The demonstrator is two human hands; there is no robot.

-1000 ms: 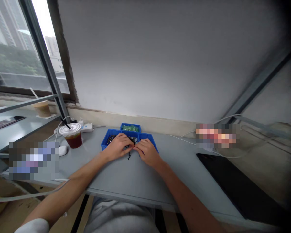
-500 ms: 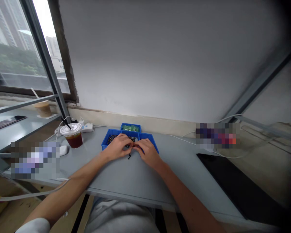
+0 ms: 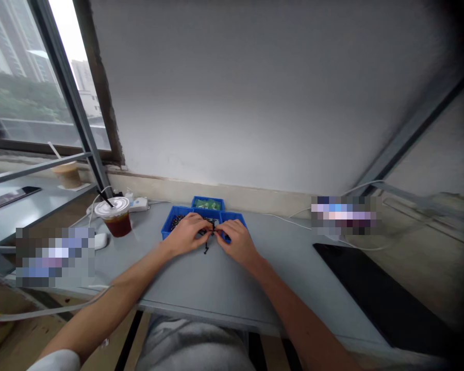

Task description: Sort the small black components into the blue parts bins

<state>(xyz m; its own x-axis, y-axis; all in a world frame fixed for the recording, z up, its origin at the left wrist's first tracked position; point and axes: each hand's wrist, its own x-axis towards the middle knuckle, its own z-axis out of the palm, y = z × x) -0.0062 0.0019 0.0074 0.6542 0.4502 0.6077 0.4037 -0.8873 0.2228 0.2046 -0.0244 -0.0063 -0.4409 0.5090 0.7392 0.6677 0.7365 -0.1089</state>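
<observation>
My left hand (image 3: 190, 234) and my right hand (image 3: 235, 239) meet in front of the blue trays, fingertips pinched together. Between them is a small dark part (image 3: 213, 226), held by both hands. Another small black piece (image 3: 206, 249) shows just below my left fingertips; whether it is joined to the held part cannot be made out. Behind my left hand, a blue tray (image 3: 165, 226) holds many small metallic bits. A blue compartment (image 3: 244, 222) lies behind my right hand, mostly covered by it.
Farther back, a small blue box (image 3: 208, 199) contains green packets. To the left stand a lidded cup of dark drink (image 3: 118, 219), a white mouse-like object (image 3: 100, 240) and a power strip (image 3: 139, 204). A black flat panel (image 3: 375, 293) lies at the right. Cables run along the wall.
The fingers of my right hand have shifted slightly, and more of the dark part shows upright between the fingertips. My left hand has barely moved.
</observation>
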